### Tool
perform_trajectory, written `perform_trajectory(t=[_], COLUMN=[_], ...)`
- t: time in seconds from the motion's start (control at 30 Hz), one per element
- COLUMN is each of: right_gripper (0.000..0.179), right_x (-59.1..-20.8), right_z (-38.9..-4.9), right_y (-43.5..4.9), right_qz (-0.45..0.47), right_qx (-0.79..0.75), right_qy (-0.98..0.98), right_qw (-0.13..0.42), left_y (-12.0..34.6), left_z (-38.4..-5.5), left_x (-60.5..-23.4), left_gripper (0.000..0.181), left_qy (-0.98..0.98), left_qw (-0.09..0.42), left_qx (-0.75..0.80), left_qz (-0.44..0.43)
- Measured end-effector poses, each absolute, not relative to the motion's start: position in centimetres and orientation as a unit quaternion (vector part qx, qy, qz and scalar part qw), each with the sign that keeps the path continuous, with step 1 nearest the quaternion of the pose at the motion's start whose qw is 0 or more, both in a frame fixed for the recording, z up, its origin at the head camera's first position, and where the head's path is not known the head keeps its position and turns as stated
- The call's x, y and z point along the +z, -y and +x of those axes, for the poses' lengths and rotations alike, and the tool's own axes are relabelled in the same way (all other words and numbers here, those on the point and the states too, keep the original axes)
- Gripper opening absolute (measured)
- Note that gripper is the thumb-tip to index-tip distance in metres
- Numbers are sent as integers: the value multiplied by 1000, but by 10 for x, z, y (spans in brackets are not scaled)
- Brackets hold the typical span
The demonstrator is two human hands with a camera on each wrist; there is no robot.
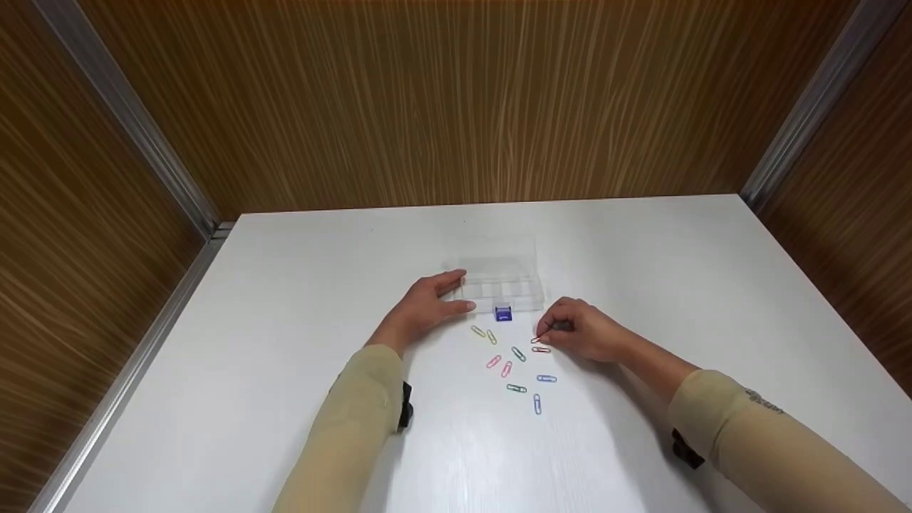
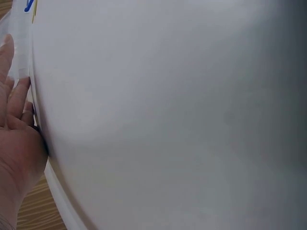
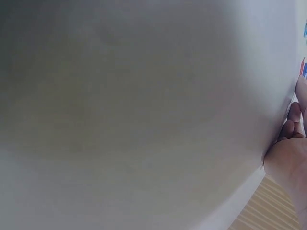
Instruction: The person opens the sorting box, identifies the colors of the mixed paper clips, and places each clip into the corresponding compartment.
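Note:
A clear plastic box (image 1: 531, 293) with compartments stands on the white table, its lid raised at the back and a blue latch (image 1: 504, 313) at the front. My left hand (image 1: 426, 305) holds the box's left end between thumb and fingers. My right hand (image 1: 581, 331) pinches a red paper clip (image 1: 535, 340) between thumb and forefinger, close over the table. Just below it lies a second red paper clip (image 1: 541, 350). In the left wrist view, the left hand (image 2: 19, 143) is at the frame's edge; in the right wrist view, the right hand (image 3: 290, 148) is likewise cut off.
Several paper clips lie loose in front of the box: yellow clips (image 1: 491, 337), pink clips (image 1: 506, 369), green clips (image 1: 516, 388) and blue clips (image 1: 546, 379). Wood-patterned panels (image 1: 463, 107) enclose the white table (image 1: 235, 320) at the back and sides.

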State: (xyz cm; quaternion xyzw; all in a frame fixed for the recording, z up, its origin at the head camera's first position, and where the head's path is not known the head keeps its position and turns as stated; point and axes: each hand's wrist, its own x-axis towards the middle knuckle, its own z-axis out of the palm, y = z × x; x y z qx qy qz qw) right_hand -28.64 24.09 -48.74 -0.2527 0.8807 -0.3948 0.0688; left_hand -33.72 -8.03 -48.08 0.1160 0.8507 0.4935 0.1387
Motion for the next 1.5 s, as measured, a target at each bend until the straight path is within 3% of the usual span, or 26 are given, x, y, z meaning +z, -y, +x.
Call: perform_trajectory(t=[0.53, 0.73, 0.93, 1.5], right_gripper=[12, 3, 11, 19], right_x=[-487, -484, -482, -458], right_z=[-287, -284, -282, -301], right_y=[-241, -243, -244, -246], right_qz=[-269, -203, -143, -84], right_qx=[-401, -418, -471, -510], right_qy=[-871, -879, -861, -851], right_qw=[89, 108, 126, 91], left_y=[80, 79, 80, 82], left_z=[-337, -337, -336, -336], left_x=[-480, -479, -479, -480], left_gripper=[76, 76, 77, 76], left_qy=[-863, -860, -857, -862], left_qw=[140, 140, 140, 139], left_qx=[473, 477, 484, 475], left_qz=[111, 110, 108, 113])
